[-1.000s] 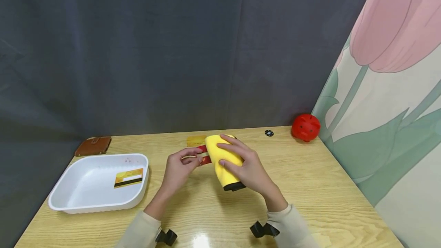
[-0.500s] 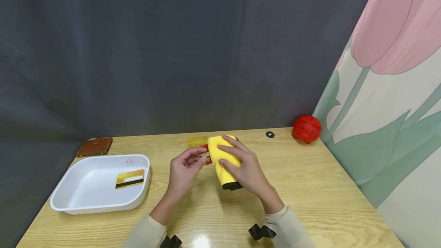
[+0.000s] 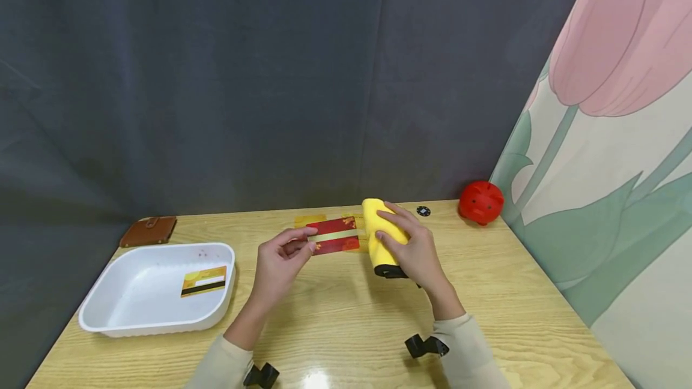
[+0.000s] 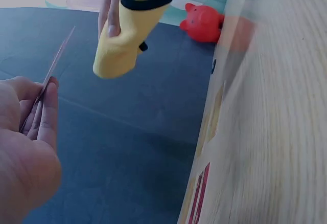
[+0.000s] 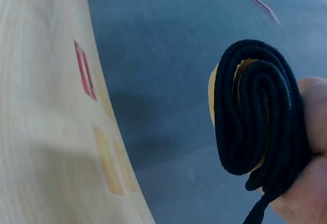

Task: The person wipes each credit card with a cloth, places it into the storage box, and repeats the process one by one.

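Note:
My left hand (image 3: 282,262) pinches the left end of a red bank card (image 3: 336,246) between thumb and fingers. A pale gold stripe runs along the card, which shows edge-on in the left wrist view. To its right, my right hand (image 3: 417,255) grips a folded yellow cloth (image 3: 380,238) with black edging. The right wrist view looks at the cloth's rolled black end (image 5: 260,111), bunched in several layers. A gap separates the cloth from the card's right end. Both are held up over the wooden table (image 3: 335,329).
Yellow cards (image 3: 310,220) lie behind the red card, partly covered by it. A white tray (image 3: 135,324) with a yellow card (image 3: 203,281) stands left. A brown wallet (image 3: 148,231), black chip (image 3: 423,211) and red piggy bank (image 3: 480,202) sit along the back.
My right hand has moved right with the yellow cloth, off the red card, so most of the card shows. My left hand has shifted slightly left with the card.

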`<state>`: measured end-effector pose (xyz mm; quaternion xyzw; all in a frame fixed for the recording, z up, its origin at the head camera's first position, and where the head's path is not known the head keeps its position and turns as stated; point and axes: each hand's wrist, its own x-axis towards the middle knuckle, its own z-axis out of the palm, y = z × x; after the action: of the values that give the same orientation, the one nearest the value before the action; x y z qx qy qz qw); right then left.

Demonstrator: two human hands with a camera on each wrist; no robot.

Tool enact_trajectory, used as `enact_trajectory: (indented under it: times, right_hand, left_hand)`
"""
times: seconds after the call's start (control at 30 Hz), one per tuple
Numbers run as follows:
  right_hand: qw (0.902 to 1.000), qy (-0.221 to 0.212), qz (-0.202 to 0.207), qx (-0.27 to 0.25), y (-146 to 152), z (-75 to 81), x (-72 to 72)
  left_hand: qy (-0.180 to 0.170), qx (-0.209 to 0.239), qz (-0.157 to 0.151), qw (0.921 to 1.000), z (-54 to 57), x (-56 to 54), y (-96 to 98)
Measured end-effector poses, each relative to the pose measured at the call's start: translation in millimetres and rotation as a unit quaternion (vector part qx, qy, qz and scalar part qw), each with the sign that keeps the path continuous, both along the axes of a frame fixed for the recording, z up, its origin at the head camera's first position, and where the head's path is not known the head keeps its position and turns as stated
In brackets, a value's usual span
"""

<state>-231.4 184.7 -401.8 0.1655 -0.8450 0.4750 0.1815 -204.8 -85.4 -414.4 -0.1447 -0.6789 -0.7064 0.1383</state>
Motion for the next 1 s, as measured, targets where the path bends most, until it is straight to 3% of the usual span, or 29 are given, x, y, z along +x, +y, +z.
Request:
enact_trajectory:
  times: [0.23, 0.5, 0.8, 1.0]
  right_hand:
    - [0.9996, 0.004, -0.010, -0.026, 11.7, 10.9, 3.6]
    - [0.9988, 0.009, -0.007, -0.048, 17.8, 12.4, 2.9]
    - [0.9988, 0.009, -0.002, -0.047, 19.7, 12.3, 1.6]
    - [0.9988, 0.002, 0.002, -0.049, 19.8, 11.6, 1.9]
  left_hand:
    - [-0.016, -0.008, 0.003, 0.9998, 3.9, -0.7, -5.5]
    - [-0.021, -0.002, -0.022, 0.9995, 5.1, -0.9, -5.3]
    - [-0.067, -0.013, 0.014, 0.9975, 2.5, -5.0, -4.8]
    - [-0.084, 0.020, 0.021, 0.9960, 2.3, -4.8, -8.3]
